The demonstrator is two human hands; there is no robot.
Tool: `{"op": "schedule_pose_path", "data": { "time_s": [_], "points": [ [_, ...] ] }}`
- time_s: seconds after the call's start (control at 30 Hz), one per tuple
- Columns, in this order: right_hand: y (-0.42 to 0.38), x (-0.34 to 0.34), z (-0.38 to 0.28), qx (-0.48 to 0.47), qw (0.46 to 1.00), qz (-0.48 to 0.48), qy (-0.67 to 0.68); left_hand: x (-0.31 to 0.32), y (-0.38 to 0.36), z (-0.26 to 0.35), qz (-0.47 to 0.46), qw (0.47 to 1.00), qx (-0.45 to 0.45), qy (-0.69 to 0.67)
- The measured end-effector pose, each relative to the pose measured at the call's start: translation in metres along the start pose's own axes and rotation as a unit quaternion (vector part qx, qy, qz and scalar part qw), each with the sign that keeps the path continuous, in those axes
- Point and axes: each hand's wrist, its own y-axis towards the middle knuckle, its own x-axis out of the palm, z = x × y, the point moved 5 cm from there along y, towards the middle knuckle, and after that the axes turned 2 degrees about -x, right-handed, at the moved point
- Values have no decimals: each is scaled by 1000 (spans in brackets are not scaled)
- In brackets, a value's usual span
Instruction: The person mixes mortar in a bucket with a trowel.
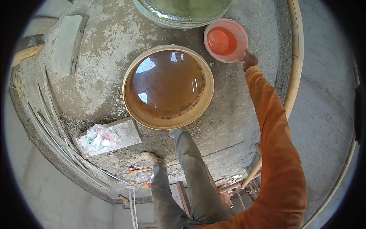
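Note:
At the upper right, my right hand (249,60), at the end of an orange sleeve, is closed on the rim of a pinkish-red plastic bucket (239,34). The bucket is tilted so its inside faces me, and a brighter red round patch shows within. Left of it stands a wide tan tub (129,103) of brownish water that mirrors bright windows. Behind both, a larger round container (164,22) with greenish contents is cut off by the top edge. My left hand is outside the picture.
A clear plastic bag (102,138) of small items lies on a concrete block (129,131). Long strips (57,133) line the left wall. A bamboo pole (297,57) stands at the right. Wood scraps and litter lie around my feet (152,157).

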Motion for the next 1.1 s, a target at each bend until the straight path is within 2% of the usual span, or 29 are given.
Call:
{"op": "schedule_pose_path", "data": {
  "time_s": [0.03, 0.07, 0.13, 0.2, 0.27, 0.33, 0.43, 0.5, 0.53, 0.57, 0.6, 0.67, 0.7, 0.73, 0.8, 0.87, 0.9, 0.93, 0.97, 1.03, 1.1],
  "points": [
    [-5, 5, -13, -46, 996, -80, -2, -1, 0, 7, -2, 1000, 6, 1],
    [-11, 4, -20, -49, 995, -82, 4, -4, 0, 15, -2, 1000, 14, 3],
    [-47, -1, -45, -115, 982, -123, 83, -13, 1, 31, 0, 1000, 32, 1],
    [-122, -27, -75, -281, 952, -124, 2, -24, -1, 43, -2, 999, 46, -1],
    [-192, -66, -88, -321, 942, -95, 20, -34, -3, 53, -12, 998, 61, -1],
    [-221, -105, -74, -339, 940, -43, 6, -43, -3, 59, -27, 997, 75, -1],
    [-286, -141, -86, -362, 928, -86, 36, -52, -2, 67, -41, 994, 102, -14],
    [-374, -151, -123, -384, 921, -54, 51, -53, 68, 71, 12, 988, 137, -67],
    [-415, -155, -136, -388, 918, -60, 58, -42, 69, 106, -12, 970, 189, -152],
    [-451, -158, -146, -350, 935, -61, 24, -33, 47, 159, -47, 968, 200, -145],
    [-483, -162, -154, -310, 949, -60, -10, -20, 64, 182, -95, 942, 285, -153],
    [-544, -170, -172, -327, 941, -90, 4, 13, 33, 256, -152, 911, 363, -127],
    [-568, -174, -179, -337, 934, -117, 6, 37, 40, 278, -205, 892, 380, -134],
    [-587, -183, -183, -345, 931, -116, 12, 54, 19, 307, -251, 862, 420, -132],
    [-620, -194, -194, -296, 923, -243, 25, 86, -47, 382, -308, 807, 487, -132],
    [-641, -191, -202, -307, 913, -266, 41, 93, -88, 414, -348, 787, 480, -172],
    [-646, -190, -205, -311, 903, -290, 54, 94, -104, 424, -352, 783, 483, -172],
    [-643, -191, -205, -315, 903, -287, 57, 91, -119, 434, -304, 765, 544, -164],
    [-637, -184, -199, -310, 892, -329, 23, 90, -130, 443, -253, 742, 602, -156],
    [-623, -170, -182, -267, 881, -390, 4, 97, -138, 455, -246, 736, 612, -151],
    [-608, -154, -173, -278, 880, -385, 10, 110, -138, 465, -241, 734, 618, -142]
  ]
}}
